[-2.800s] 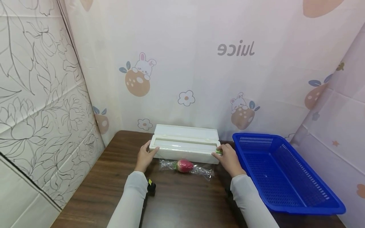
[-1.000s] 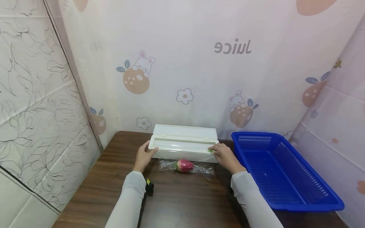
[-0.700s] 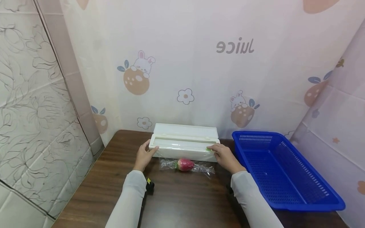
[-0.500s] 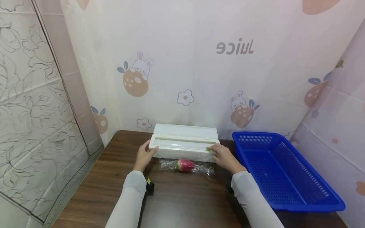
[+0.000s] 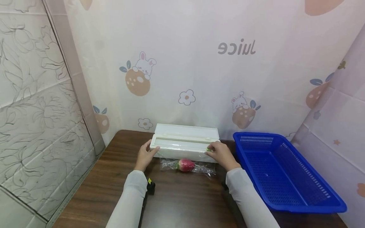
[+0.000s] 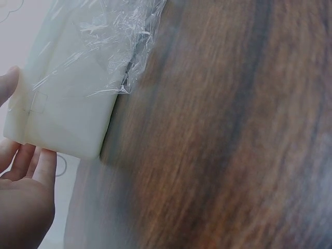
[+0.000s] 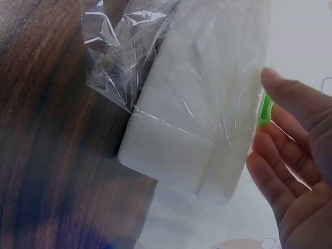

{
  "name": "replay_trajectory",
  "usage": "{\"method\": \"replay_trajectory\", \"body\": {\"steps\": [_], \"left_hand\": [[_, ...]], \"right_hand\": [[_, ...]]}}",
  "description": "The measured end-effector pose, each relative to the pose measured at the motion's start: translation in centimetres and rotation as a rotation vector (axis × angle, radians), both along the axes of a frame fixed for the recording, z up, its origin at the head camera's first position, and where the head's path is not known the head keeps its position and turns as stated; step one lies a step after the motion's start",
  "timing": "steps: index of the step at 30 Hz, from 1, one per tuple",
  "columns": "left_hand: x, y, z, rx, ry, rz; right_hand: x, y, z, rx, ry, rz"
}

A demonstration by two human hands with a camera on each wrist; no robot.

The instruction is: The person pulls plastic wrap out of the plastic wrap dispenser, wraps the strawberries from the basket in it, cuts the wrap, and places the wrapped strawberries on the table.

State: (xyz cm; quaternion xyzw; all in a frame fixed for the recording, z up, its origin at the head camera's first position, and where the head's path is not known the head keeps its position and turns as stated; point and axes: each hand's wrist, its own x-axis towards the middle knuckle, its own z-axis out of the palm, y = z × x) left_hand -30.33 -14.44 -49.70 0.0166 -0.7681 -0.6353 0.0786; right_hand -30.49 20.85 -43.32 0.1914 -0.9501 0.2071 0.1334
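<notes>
We note a long white plastic box (image 5: pixel 176 153) on the brown wood-grain table (image 5: pixel 182 202); it's our ref. pt. Its flat white lid (image 5: pixel 186 130) is raised along the rear. Clear, shiny plastic film (image 6: pixel 111 41) drapes over the box's front face.

L. hand (image 5: pixel 144 157) holds the box at its L. end, thumb by the front edge, fingers at the end wall. R. hand (image 5: pixel 223 155) pinches a small bright-green slider (image 7: pixel 265 109) btwn thumb & fingers, on the box's top front edge nr its R. end.

Directly in front of the box we find a rounded red fruit (image 5: pixel 186 165) w/ pale-green end, in clear wrap, ends crumpled. We can't tell if that wrap joins the film.

R. of the box: rectangular blue plastic basket (image 5: pixel 319 209), slotted sides. Behind the box: pale curtain (image 5: pixel 185 63), rabbit-and-fruit print.
</notes>
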Motion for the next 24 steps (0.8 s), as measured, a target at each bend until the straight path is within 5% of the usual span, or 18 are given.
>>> {"method": "replay_trajectory", "body": {"steps": [10, 16, 18, 24], "left_hand": [[-0.2, -0.1, -0.3, 0.017, 0.024, -0.015], [-0.2, -0.1, -0.3, -0.001, 0.003, 0.010], [0.5, 0.0, 0.8, 0.004, -0.005, 0.001], [0.1, 0.0, 0.5, 0.001, 0.001, 0.003]], "right_hand": [[-0.2, -0.4, 0.2, 0.025, 0.008, -0.007], [-0.4, -0.4, 0.2, 0.010, 0.019, 0.059], [-0.5, -0.5, 0.3, 0.012, 0.024, 0.085], [-0.7, -0.6, 0.1, 0.022, 0.033, 0.124]]}}
